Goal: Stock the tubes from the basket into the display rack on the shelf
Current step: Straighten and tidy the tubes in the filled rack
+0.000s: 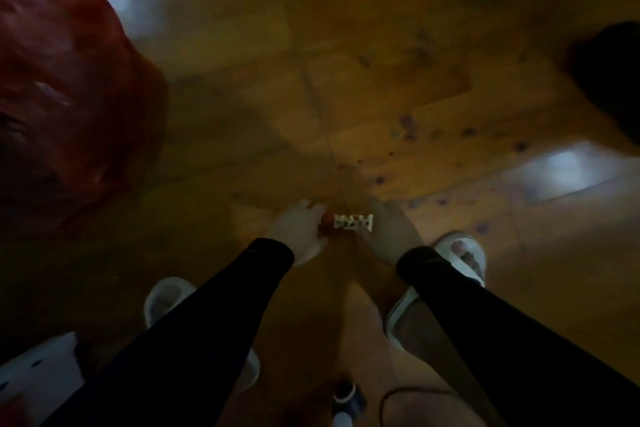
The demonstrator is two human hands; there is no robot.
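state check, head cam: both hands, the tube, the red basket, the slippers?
left hand: fingers curled at the tube's red cap end, gripping it
right hand: holding the tube's flat end; finger detail too dark
tube: horizontal between both hands, above the wooden floor, cap on
red basket: at the left edge, blurred; contents unreadable
white slippers: worn, on the floor

One tube (352,221), two hands, two slippers, one basket (69,97).
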